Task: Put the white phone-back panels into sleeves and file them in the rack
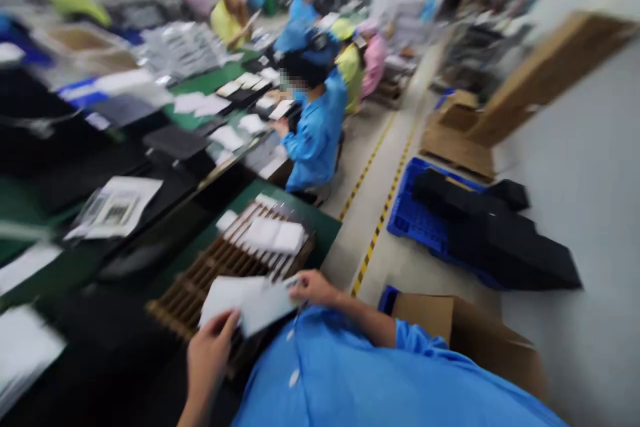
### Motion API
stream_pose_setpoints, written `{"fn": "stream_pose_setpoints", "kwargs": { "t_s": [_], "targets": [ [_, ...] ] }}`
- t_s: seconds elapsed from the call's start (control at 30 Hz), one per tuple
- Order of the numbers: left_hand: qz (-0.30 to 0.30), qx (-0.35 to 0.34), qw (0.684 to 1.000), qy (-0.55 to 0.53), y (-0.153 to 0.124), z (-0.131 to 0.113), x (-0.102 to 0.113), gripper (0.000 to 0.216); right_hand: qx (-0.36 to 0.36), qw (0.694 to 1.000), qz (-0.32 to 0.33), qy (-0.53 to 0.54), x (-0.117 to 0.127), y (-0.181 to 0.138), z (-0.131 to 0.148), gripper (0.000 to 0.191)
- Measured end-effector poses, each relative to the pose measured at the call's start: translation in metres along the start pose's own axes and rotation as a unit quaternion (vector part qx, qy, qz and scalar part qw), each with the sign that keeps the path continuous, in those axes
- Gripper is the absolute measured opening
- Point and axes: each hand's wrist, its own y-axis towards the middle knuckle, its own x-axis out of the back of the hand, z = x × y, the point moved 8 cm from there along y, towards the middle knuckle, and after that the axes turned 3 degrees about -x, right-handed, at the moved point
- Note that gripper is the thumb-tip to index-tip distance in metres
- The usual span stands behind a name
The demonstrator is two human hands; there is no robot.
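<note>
My right hand [314,288] pinches the right end of a thin, flat, pale white piece [267,307], perhaps a sheet or a pouch; blur hides its exact kind. At its left end is my left hand [213,343], thumb and forefinger closed at the edge. Behind and left of this piece lies another white sheet [225,290], partly covered by it. Both hands are just above the near side of a brown slatted rack [187,287]. Several white pieces [275,235] lie or stand on the rack's far end.
A green table [320,217] bears the rack. Left, a printed plastic bag [120,205] lies on a dark surface. A co-worker in blue [315,133] sits ahead. An open cardboard box [425,317] and a blue pallet [417,213] with black items stand right.
</note>
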Motion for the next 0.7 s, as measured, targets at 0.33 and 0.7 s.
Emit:
{"fn": "stream_pose_setpoints", "kwargs": {
  "t_s": [0.33,0.7],
  "targets": [
    [0.061,-0.05,0.983,0.164,-0.007,0.007,-0.083,0.024,-0.033,0.985,-0.151,0.08,0.087,-0.016,-0.032,0.052],
    [0.086,0.03,0.994,0.056,0.0,0.052,-0.08,0.019,-0.018,0.992,-0.111,0.054,0.051,-0.012,-0.025,0.05]
  ]
}}
